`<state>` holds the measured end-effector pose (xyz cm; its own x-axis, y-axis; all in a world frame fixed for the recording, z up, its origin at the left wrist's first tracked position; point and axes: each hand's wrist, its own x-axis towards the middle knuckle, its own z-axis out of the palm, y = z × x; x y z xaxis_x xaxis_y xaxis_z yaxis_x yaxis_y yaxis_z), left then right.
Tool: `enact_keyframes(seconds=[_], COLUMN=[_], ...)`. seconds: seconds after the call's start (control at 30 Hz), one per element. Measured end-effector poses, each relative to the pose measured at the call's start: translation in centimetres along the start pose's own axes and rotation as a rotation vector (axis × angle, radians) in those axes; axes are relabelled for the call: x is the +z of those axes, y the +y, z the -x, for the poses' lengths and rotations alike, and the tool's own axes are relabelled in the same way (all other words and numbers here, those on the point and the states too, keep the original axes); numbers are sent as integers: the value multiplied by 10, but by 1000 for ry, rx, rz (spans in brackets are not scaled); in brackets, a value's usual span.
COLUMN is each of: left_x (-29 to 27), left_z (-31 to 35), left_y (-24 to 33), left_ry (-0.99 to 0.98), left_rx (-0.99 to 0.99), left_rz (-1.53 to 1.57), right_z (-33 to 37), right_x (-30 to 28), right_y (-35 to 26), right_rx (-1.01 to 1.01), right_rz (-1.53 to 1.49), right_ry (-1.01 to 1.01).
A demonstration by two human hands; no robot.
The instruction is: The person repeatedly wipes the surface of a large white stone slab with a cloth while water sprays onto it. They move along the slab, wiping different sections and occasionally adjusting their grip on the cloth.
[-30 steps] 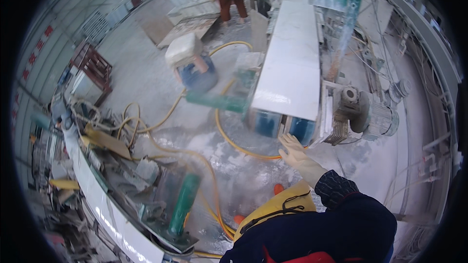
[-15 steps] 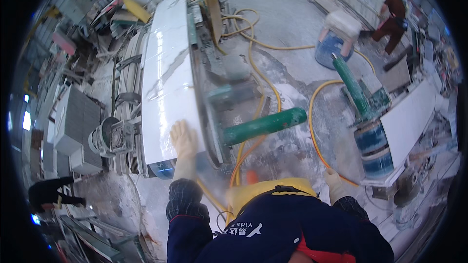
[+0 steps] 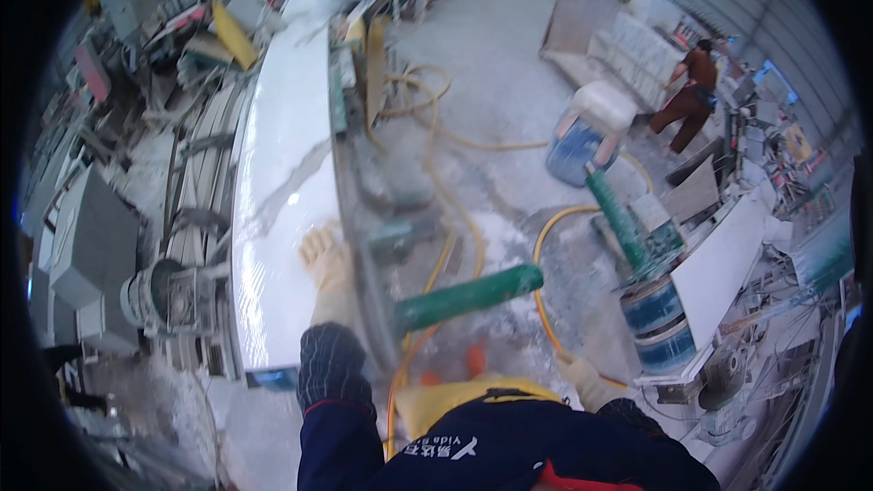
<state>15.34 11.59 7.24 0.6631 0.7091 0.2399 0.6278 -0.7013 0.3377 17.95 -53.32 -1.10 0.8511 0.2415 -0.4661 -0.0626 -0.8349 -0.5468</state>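
A long, glossy white stone slab [image 3: 293, 118] with grey veining lies on a machine bed to my left, running away from me. My left hand [image 3: 325, 255], in a cream glove, rests on its top near the right edge, fingers stretched forward. My right hand [image 3: 582, 377], gloved alike, is low on the right, closed round a yellow-orange hose [image 3: 540, 300]. The hose loops ahead across the wet floor. A yellow apron [image 3: 436, 405] covers my front.
A green cylinder [image 3: 468, 298] juts from the bed toward the middle. On the right stand another green post [image 3: 617, 218], blue drums [image 3: 657, 327] and a leaning white panel [image 3: 727, 268]. Beyond are a blue barrel [image 3: 577, 153] and a person in brown [image 3: 687, 95].
My left hand now lies farther along the slab from its near end. The view has shifted forward and turned; my right hand keeps hold of the hose.
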Motion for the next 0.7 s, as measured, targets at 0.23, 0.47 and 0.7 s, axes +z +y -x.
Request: enact_keyframes(seconds=[0.23, 0.47, 0.7], left_x=[-12, -6, -18], left_z=[-32, -34, 50], left_y=[22, 20, 5], left_ry=[-121, -87, -21], left_rx=[-150, -143, 42], left_rz=[-37, -49, -35], right_z=[13, 13, -42], right_x=[-9, -27, 2], right_y=[28, -6, -20], right_rx=[76, 139, -7], right_rz=[-26, 22, -30], right_ry=[-10, -98, -147])
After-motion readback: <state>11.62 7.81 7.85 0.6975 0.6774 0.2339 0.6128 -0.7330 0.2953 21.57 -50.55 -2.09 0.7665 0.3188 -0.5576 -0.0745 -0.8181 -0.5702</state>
